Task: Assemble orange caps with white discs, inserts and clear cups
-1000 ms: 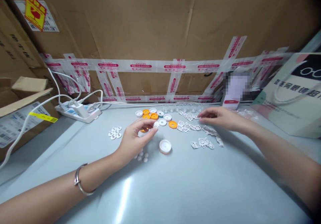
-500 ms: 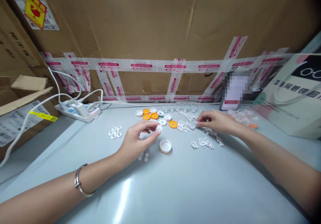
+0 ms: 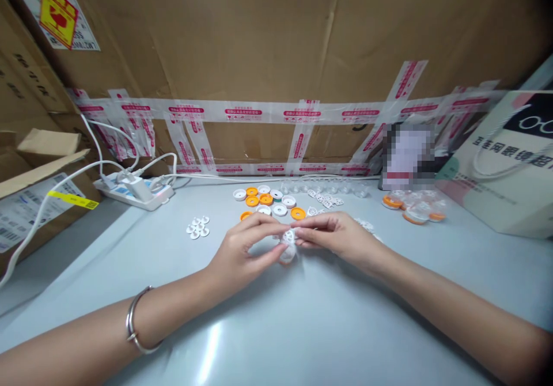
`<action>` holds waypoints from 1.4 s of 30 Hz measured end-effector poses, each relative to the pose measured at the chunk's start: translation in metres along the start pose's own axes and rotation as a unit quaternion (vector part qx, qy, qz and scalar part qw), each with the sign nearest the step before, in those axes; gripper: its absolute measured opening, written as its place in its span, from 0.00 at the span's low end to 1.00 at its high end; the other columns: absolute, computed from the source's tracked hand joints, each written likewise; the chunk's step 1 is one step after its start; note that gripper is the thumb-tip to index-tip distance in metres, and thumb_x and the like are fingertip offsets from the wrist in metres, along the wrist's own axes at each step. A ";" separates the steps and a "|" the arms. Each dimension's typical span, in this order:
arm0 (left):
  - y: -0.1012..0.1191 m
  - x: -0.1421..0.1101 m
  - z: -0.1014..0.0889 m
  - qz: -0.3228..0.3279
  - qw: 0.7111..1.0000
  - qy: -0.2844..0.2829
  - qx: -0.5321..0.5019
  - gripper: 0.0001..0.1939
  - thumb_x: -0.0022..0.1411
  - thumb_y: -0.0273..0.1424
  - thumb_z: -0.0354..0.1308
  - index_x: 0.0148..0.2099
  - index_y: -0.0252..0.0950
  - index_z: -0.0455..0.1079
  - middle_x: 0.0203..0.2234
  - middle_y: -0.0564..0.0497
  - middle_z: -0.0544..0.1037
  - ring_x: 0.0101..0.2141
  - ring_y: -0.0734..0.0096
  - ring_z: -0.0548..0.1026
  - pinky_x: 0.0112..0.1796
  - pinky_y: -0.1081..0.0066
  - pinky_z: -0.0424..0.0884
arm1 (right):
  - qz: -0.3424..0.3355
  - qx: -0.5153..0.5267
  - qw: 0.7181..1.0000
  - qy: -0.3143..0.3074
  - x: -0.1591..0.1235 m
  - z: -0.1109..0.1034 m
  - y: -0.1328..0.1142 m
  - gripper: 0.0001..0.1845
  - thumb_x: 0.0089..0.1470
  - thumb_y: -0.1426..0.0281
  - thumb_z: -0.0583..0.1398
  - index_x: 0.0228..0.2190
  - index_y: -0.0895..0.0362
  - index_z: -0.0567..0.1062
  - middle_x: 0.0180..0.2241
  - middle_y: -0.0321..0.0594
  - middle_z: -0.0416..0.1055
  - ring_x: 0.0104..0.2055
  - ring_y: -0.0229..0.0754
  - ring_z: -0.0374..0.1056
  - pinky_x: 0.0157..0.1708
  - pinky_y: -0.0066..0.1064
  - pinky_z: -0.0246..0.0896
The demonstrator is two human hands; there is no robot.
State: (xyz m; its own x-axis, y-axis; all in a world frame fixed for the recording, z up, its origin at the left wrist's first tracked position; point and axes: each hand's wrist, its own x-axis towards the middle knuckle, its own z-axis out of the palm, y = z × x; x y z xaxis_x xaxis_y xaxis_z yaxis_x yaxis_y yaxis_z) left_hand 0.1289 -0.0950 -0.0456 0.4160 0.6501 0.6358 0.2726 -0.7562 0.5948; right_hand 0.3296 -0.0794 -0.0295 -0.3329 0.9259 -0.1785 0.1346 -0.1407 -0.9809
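My left hand [image 3: 242, 249] pinches a small white openwork plastic piece [image 3: 288, 237] between thumb and fingers. From the other side, my right hand [image 3: 339, 235] is closed at the same spot, its fingertips on a small white plastic piece [image 3: 298, 232] mostly covered by them. The two hands meet over a white round cup [image 3: 287, 256], which is partly hidden behind the held pieces. Just beyond the fingers lie orange rings [image 3: 298, 214] and white rings [image 3: 280, 209]. More white openwork pieces [image 3: 329, 201] are spread behind my right hand.
Several white pegged discs [image 3: 197, 228] are grouped at left. Clear domes [image 3: 324, 187] line the back, and clear-topped orange capsules [image 3: 415, 207] sit at right. A power strip [image 3: 149, 201], a phone [image 3: 406, 155], a paper bag [image 3: 501, 184] and a large carton [image 3: 259, 40] border the work surface.
My right hand has come left from the loose white pieces to meet my left hand, bringing a small white piece. My left hand has shifted slightly right and down, over the cup.
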 end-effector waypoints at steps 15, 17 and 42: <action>-0.007 0.002 0.000 -0.198 0.976 0.040 -0.080 0.08 0.57 0.29 0.57 0.39 0.35 0.73 0.31 0.51 0.78 0.30 0.76 0.73 0.34 0.77 0.69 | -0.013 0.000 0.999 0.040 -0.004 0.011 0.001 0.11 0.41 0.65 0.65 0.27 0.59 0.76 0.25 0.35 0.74 0.27 0.35 0.71 0.33 0.27 0.67; -0.009 0.004 0.000 -0.255 0.955 0.038 -0.144 0.09 0.56 0.31 0.58 0.39 0.34 0.73 0.31 0.50 0.78 0.31 0.75 0.74 0.35 0.76 0.70 | -0.066 -0.034 0.994 0.075 -0.005 0.010 0.001 0.11 0.43 0.64 0.64 0.29 0.58 0.75 0.26 0.36 0.74 0.26 0.35 0.71 0.31 0.28 0.68; -0.005 0.008 -0.003 -0.368 0.859 -0.010 -0.356 0.08 0.52 0.32 0.62 0.37 0.36 0.75 0.25 0.52 0.78 0.27 0.76 0.75 0.31 0.77 0.71 | -0.270 -0.179 0.940 0.108 -0.014 0.021 0.011 0.10 0.48 0.67 0.62 0.36 0.50 0.75 0.38 0.36 0.75 0.43 0.43 0.69 0.47 0.39 0.61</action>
State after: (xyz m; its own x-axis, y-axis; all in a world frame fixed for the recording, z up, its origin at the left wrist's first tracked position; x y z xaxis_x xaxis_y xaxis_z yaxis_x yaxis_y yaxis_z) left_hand 0.1284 -0.0862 -0.0418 0.3745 0.9261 -0.0459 -0.1278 0.1006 0.9867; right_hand 0.3161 -0.1012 -0.0395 -0.2502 0.8838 0.3954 0.3182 0.4608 -0.8285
